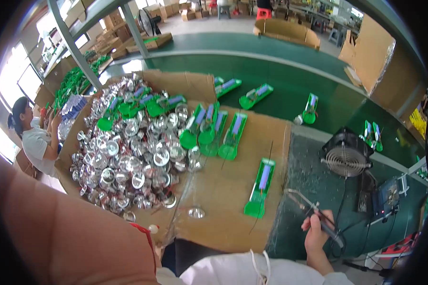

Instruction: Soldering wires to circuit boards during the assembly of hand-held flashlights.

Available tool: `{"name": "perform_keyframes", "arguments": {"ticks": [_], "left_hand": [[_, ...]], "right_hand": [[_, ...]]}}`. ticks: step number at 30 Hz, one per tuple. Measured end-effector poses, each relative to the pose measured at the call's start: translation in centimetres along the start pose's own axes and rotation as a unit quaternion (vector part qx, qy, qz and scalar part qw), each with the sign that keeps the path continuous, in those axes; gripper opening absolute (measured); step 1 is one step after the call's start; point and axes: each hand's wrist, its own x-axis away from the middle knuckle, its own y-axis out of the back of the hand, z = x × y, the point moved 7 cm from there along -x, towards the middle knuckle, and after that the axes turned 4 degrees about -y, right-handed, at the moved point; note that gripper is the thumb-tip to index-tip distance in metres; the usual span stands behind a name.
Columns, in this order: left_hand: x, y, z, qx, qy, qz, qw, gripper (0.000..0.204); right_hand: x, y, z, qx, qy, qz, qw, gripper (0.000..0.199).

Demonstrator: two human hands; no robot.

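Note:
My right hand [317, 233] is closed around a soldering iron [324, 219], its tip angled up and left. Left of that tip, a green plastic holder [256, 205] with a purple battery [265, 175] and thin wires lies on cardboard. My left hand [81, 223] looms very close at the lower left, beyond a red string bracelet [145, 231] with a white bead; its fingers cannot be seen. Past it is a large heap of silver reflector lamps [128, 156]. One loose lamp [196, 212] sits apart on the cardboard sheet [223, 190].
More green holders [232, 135] lean at the heap's right, and others [310, 108] lie on the green conveyor belt [280, 102]. A black fan [347, 152] and a soldering station [386, 202] stand at right. A co-worker [36, 137] sits at far left. Metal posts [74, 45] rise behind the heap.

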Motion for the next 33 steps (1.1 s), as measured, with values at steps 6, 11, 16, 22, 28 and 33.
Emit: {"name": "perform_keyframes", "arguments": {"ticks": [6, 11, 16, 22, 28, 33], "left_hand": [[2.3, 0.9, -4.7, -0.013, 0.103, -0.035, 0.994, 0.056], [20.5, 3.4, -4.7, -0.111, 0.573, -0.314, 0.749, 0.013], [27.4, 9.2, -7.8, -0.201, 0.705, -0.233, 0.639, 0.030], [24.7, 8.9, -2.0, -0.284, 0.565, 0.013, 0.774, 0.007], [24.4, 1.7, 0.8, -0.110, 0.690, 0.073, 0.711, 0.005], [25.1, -2.9, 2.1, -0.192, 0.661, 0.217, 0.692, 0.009]], "right_hand": [[0.5, 0.3, 1.1, 0.000, 0.031, 0.003, 1.000, 0.014], [0.4, -0.3, -0.5, -0.013, -0.034, 0.037, 0.999, 0.019], [1.4, -1.3, 0.3, -0.003, -0.004, 0.071, 0.997, 0.019], [2.5, -1.8, 0.1, -0.005, -0.029, 0.091, 0.995, 0.021], [3.0, -2.0, 0.4, 0.018, -0.034, 0.132, 0.990, 0.017], [3.0, -3.0, 1.1, 0.124, 0.071, 0.182, 0.973, 0.015]]}}
